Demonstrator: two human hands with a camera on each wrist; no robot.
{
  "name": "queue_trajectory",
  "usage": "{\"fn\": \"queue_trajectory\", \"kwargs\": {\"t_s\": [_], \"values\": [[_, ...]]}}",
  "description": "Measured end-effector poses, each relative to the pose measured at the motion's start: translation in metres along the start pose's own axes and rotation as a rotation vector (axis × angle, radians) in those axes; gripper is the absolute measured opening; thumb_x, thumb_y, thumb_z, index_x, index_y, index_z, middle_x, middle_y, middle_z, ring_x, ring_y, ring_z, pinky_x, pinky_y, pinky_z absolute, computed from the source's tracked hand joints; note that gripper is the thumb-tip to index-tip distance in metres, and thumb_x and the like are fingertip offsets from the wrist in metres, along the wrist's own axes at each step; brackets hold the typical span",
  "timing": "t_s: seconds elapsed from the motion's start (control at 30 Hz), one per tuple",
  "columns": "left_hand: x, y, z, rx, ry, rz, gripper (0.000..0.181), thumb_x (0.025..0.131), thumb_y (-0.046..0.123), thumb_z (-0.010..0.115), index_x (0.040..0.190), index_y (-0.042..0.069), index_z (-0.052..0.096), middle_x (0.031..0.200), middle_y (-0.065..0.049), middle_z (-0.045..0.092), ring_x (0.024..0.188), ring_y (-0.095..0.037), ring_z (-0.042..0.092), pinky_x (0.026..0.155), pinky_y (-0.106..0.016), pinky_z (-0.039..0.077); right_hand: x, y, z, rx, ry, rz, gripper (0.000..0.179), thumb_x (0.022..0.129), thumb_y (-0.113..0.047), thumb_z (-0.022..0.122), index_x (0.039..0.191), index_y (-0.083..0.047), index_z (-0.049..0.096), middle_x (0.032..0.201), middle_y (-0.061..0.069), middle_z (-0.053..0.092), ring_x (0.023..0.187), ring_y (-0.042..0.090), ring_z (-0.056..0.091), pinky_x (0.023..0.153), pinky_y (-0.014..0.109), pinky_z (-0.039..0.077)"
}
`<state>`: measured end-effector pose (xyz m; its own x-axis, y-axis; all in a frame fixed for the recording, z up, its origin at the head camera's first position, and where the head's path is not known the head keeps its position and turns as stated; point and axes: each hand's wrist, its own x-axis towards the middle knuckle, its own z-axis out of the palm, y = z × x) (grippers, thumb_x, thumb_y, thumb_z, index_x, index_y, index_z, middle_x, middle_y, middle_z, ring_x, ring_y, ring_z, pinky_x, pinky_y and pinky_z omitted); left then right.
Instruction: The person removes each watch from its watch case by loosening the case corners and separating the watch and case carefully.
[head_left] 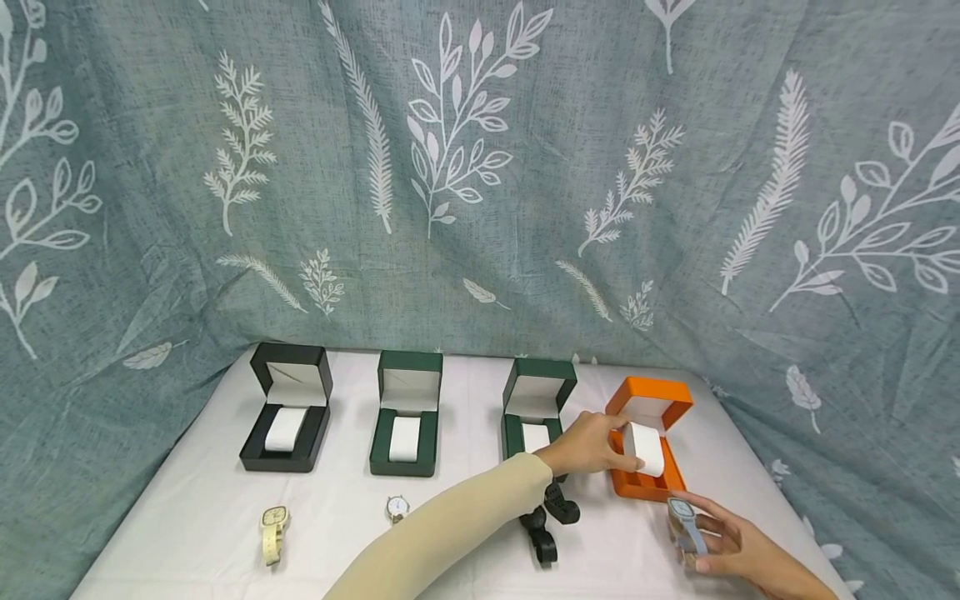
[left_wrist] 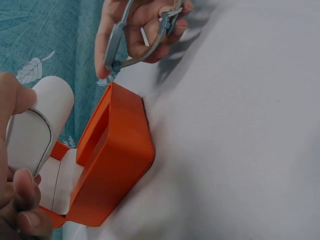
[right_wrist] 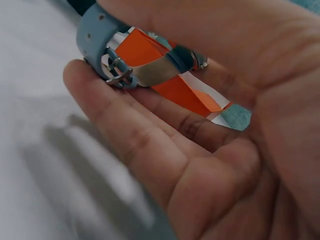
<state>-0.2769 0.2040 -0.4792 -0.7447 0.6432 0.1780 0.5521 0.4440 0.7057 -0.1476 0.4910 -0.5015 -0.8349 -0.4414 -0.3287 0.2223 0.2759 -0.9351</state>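
My left hand [head_left: 588, 443] pinches a white watch pillow [head_left: 647, 450] by its ends, tilted over the orange watch box [head_left: 649, 392], whose lid stands up. In the left wrist view the pillow [left_wrist: 52, 102] is lifted above the box's orange wall [left_wrist: 122, 145]. In front of the box, my right hand [head_left: 723, 542] holds a light blue watch [head_left: 686, 518] by its strap. The right wrist view shows the strap [right_wrist: 95, 32] buckled into a loop, its metal buckle [right_wrist: 119, 75] beside the fingertips.
Left of the orange box stand two green watch boxes [head_left: 381, 442] [head_left: 512, 433] and a black one [head_left: 253, 442], all lids up with white pillows inside. A yellow watch [head_left: 272, 533], a silver-cased watch [head_left: 397, 507] and black watches [head_left: 542, 537] lie in front on the white cloth.
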Motion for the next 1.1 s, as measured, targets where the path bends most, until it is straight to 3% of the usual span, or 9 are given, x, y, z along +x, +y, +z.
{"fn": "queue_trajectory", "kwargs": {"t_s": [0.1, 0.17, 0.27, 0.33, 0.4, 0.57, 0.8, 1.1], "values": [[-0.002, 0.0, 0.0, -0.001, -0.001, 0.001, 0.08, 0.088, 0.046, 0.081, 0.152, 0.007, 0.052, 0.101, -0.002, 0.075, 0.056, -0.004, 0.046, 0.055, -0.016, 0.039, 0.0, 0.003, 0.0, -0.014, -0.003, 0.02, 0.061, 0.104, -0.009, 0.06, 0.145, -0.052, 0.045, 0.154, 0.019, 0.034, 0.129, 0.023, 0.05, 0.098, 0.039, 0.051], [-0.002, 0.0, 0.0, 0.003, 0.008, 0.004, 0.079, 0.088, 0.045, 0.082, 0.151, 0.006, 0.053, 0.093, 0.004, 0.073, 0.055, -0.002, 0.044, 0.056, -0.015, 0.038, 0.001, 0.005, 0.0, -0.016, -0.002, 0.037, 0.062, 0.104, -0.009, 0.06, 0.148, -0.049, 0.044, 0.151, 0.016, 0.039, 0.126, 0.025, 0.051, 0.097, 0.04, 0.051], [-0.002, -0.001, 0.0, -0.023, -0.003, -0.005, 0.08, 0.088, 0.044, 0.082, 0.151, 0.006, 0.051, 0.058, 0.008, 0.05, 0.043, -0.005, 0.032, 0.049, -0.017, 0.033, 0.003, 0.007, 0.0, -0.025, 0.015, 0.061, 0.062, 0.104, -0.011, 0.061, 0.155, -0.04, 0.041, 0.15, 0.015, 0.041, 0.124, 0.025, 0.052, 0.095, 0.041, 0.051], [-0.002, -0.001, 0.0, -0.025, -0.003, -0.004, 0.079, 0.089, 0.043, 0.082, 0.152, 0.006, 0.051, 0.051, 0.01, 0.034, 0.041, -0.005, 0.027, 0.048, -0.017, 0.031, 0.003, 0.008, 0.0, -0.042, 0.034, 0.073, 0.062, 0.104, -0.012, 0.061, 0.158, -0.034, 0.04, 0.151, 0.014, 0.04, 0.123, 0.024, 0.053, 0.093, 0.039, 0.051], [-0.002, -0.001, 0.0, -0.022, 0.001, 0.001, 0.079, 0.089, 0.043, 0.082, 0.151, 0.005, 0.051, 0.049, 0.011, 0.028, 0.041, -0.004, 0.026, 0.048, -0.018, 0.029, 0.004, 0.008, 0.0, -0.047, 0.039, 0.078, 0.061, 0.104, -0.012, 0.062, 0.157, -0.035, 0.041, 0.147, 0.015, 0.043, 0.119, 0.023, 0.055, 0.091, 0.039, 0.052], [-0.003, -0.002, 0.001, -0.005, 0.001, 0.008, 0.08, 0.089, 0.044, 0.081, 0.151, 0.005, 0.051, 0.05, 0.011, 0.03, 0.044, -0.004, 0.027, 0.049, -0.018, 0.029, 0.006, 0.008, 0.0, -0.032, 0.022, 0.076, 0.056, 0.104, -0.011, 0.062, 0.141, -0.051, 0.05, 0.127, 0.011, 0.055, 0.105, 0.025, 0.061, 0.087, 0.038, 0.055], [-0.003, -0.001, 0.001, 0.005, -0.004, 0.007, 0.08, 0.088, 0.044, 0.082, 0.152, 0.005, 0.051, 0.052, 0.011, 0.033, 0.046, -0.004, 0.031, 0.049, -0.018, 0.03, 0.009, 0.006, 0.003, -0.058, 0.077, 0.123, 0.067, 0.103, -0.016, 0.064, 0.161, -0.015, 0.033, 0.117, 0.014, 0.062, 0.095, 0.029, 0.064, 0.084, 0.039, 0.053], [-0.002, -0.003, -0.001, 0.031, -0.001, 0.036, 0.081, 0.089, 0.044, 0.08, 0.153, 0.004, 0.049, 0.051, 0.011, 0.034, 0.043, -0.002, 0.028, 0.048, -0.017, 0.028, 0.013, 0.001, 0.004, -0.073, 0.064, 0.137, 0.074, 0.105, -0.022, 0.061, 0.161, 0.002, 0.019, 0.099, 0.014, 0.071, 0.091, 0.027, 0.067, 0.084, 0.045, 0.057]]}}
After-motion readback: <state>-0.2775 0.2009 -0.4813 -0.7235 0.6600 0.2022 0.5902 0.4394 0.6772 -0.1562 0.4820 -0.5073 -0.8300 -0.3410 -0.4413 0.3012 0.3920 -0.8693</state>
